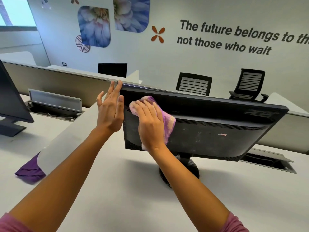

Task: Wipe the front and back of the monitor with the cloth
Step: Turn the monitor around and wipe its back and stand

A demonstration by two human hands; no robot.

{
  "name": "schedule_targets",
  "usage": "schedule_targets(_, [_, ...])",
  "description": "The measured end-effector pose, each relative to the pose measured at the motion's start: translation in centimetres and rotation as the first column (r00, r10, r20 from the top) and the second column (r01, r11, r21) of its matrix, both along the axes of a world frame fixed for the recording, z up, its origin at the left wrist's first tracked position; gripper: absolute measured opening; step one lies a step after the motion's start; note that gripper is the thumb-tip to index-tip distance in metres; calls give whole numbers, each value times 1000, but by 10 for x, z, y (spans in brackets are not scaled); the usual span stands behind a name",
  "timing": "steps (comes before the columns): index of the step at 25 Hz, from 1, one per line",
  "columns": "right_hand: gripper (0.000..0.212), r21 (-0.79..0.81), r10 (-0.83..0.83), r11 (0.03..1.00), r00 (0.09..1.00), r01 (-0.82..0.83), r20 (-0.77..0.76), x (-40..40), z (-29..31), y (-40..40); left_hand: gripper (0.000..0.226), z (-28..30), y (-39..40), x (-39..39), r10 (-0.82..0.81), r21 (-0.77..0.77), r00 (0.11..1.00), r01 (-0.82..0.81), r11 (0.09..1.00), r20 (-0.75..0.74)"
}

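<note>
I see the black plastic flat-screen monitor (209, 131) standing on the white counter (117, 190) with its dusty back facing me. My right hand (150, 124) presses the pink-and-purple cloth (167, 121) flat against that back near its left edge, fingers fairly straight. My left hand (110, 111) is open, fingers extended, braced against the monitor's left edge.

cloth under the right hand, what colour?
Purple and pale pink cloth, pressed on the monitor back by the right hand; head view.

Two mesh chairs (194, 83) by the lettered wall (224, 36), a purple rag (31, 170) on the desk (117, 190), another screen (11, 104) left.
</note>
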State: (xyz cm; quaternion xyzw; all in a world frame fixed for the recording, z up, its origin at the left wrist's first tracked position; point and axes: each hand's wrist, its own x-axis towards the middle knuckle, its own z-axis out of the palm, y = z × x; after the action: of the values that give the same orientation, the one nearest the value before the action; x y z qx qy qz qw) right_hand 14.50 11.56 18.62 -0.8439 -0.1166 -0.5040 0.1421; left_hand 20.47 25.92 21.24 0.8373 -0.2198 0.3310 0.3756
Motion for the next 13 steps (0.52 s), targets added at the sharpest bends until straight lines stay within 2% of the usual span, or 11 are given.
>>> schedule_targets(2, [33,-74,15,997,1000,-17,-28,1,-7,-7,73,-1,1,0,3,4,1000,-3,1000,-5])
schedule_targets(4, [30,-140,152,977,985,-161,-77,-7,-11,-9,71,-2,-2,-3,16,-13,1000,-16,1000,-10])
schedule_targets(6, [31,-215,226,949,973,-230,-46,-17,-12,-14,69,-2,-10,-8,55,-37,998,-55,998,3])
schedule_targets(10, [31,-209,30,978,992,-3,124,-24,-15,-50,65,-3,-41,-21,61,-34,994,-58,998,89])
schedule_targets(13, [40,-369,-23,927,991,71,132,-21,-24,-85,62,0,-73,-36,-32,-1,993,32,999,109])
